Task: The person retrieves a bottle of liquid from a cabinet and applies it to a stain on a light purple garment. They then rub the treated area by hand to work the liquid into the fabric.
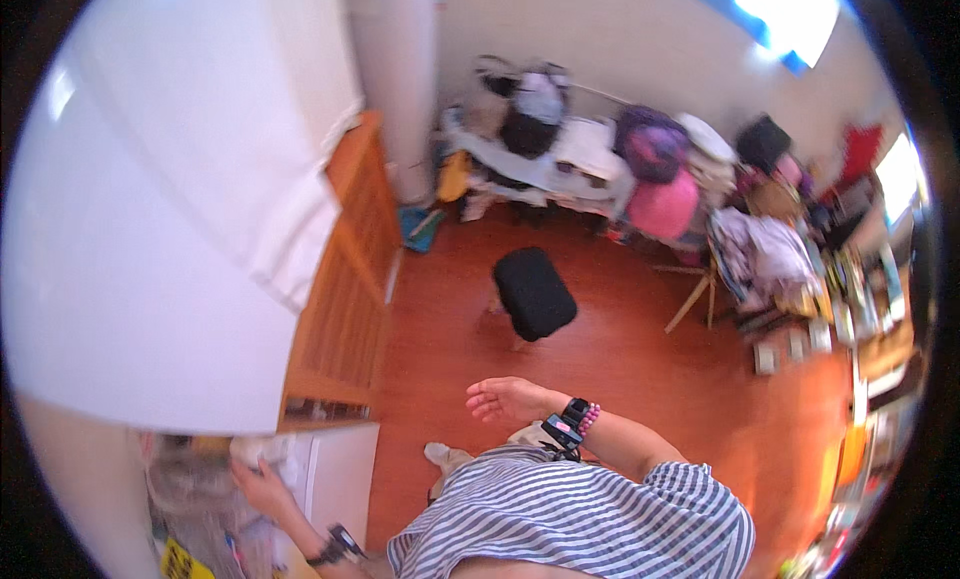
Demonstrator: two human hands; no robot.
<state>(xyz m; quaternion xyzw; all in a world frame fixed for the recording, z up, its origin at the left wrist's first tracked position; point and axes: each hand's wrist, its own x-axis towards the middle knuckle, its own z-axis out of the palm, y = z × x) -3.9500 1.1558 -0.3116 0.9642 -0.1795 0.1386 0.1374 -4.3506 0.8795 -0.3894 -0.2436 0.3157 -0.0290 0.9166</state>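
At the lower left, my left hand [264, 490] reaches over the cluttered top of a white cabinet [341, 474]. Its fingers meet a pale, blurred object [262, 448]; whether they grip it I cannot tell. Clear plastic containers or bags [187, 485] lie beside that hand, with a yellow label [184, 560] bearing writing below them. My right hand [506, 399] hangs before my striped shirt, fingers loosely spread and nothing in them. A strapped black device and a beaded bracelet circle the right wrist; another strapped device is on the left wrist.
A black-topped stool [535, 294] stands on the reddish wood floor [450, 339]. To the left, a large white sheet-like surface [150, 241] rises beside a slatted wooden frame [341, 324]. Clothes and bags [660, 196] pile along the wall; books [847, 294] line the right.
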